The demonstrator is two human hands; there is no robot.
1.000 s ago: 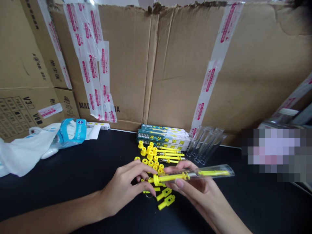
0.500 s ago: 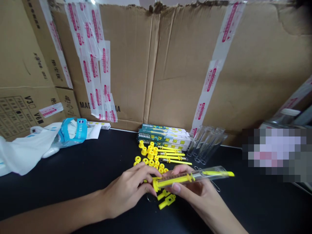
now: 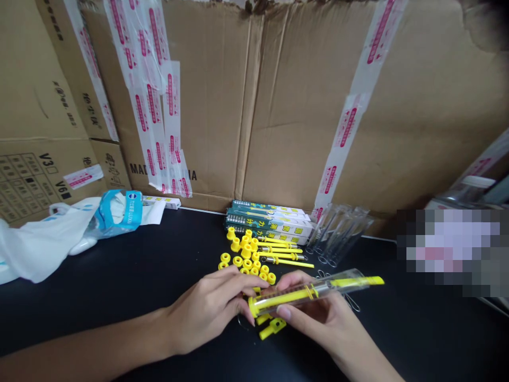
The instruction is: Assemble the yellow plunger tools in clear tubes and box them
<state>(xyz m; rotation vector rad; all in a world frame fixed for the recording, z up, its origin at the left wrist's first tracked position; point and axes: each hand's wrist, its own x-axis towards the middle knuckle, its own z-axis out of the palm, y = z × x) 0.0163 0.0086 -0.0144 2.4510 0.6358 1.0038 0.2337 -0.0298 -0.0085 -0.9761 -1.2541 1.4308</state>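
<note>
Clear plastic for the tube (image 3: 302, 295), lower centre of the frame, tilted with its right end higher. From my end, the right hand (image 3: 330, 313) pinches it mid-length, thumb in front, fingers behind; I'd say that keeps both ends free. The left hand (image 3: 214, 297) is at the tube's left end, thumb and forefinger apart around the yellow cap (image 3: 253, 306); I can't tell if they pinch it or just steady it. A yellow rod (image 3: 284, 301) shows inside, and a yellow strip (image 3: 376, 280) pokes out the right end.

Just above the hands I get loose rings (image 3: 247, 264), then rods (image 3: 288, 257) laid roughly parallel, likely sorted by kind for easy reach. Tabs (image 3: 272, 329) sit just below the tube, wire hooks (image 3: 352, 304) by the right wrist. Boxes (image 3: 292, 231) are stacked against the cardboard (image 3: 298, 132), probably to stay out of the way; spare tubes (image 3: 338, 241) stand beside them, leaning. Bag (image 3: 119, 209) at left.
</note>
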